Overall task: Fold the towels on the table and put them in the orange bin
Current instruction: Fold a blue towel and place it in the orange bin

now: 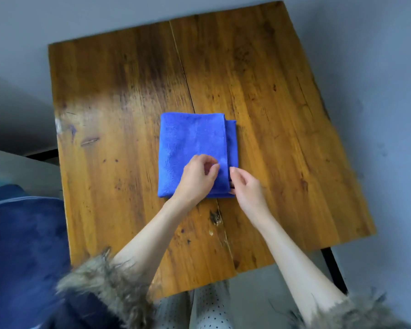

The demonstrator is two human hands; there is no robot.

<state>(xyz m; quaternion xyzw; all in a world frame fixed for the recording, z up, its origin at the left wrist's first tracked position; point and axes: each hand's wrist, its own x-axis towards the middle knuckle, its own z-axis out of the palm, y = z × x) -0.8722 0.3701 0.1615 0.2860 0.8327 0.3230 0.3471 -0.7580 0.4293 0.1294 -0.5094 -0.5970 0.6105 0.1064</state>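
A blue towel [192, 141] lies folded in the middle of the wooden table [128, 103], with a lower layer sticking out along its right side. My left hand [197, 178] hovers over the towel's near right part, fingers loosely curled, holding nothing that I can see. My right hand [246, 186] is at the towel's near right edge, and its fingers touch or pinch the layered edge there; the grip is partly hidden. The orange bin is not in view.
A dark blue cushion or seat [22, 245] sits left of the table. A black table leg [335, 267] shows at the near right. Grey floor surrounds the table. My fur-trimmed sleeves and dotted trousers fill the bottom of the view.
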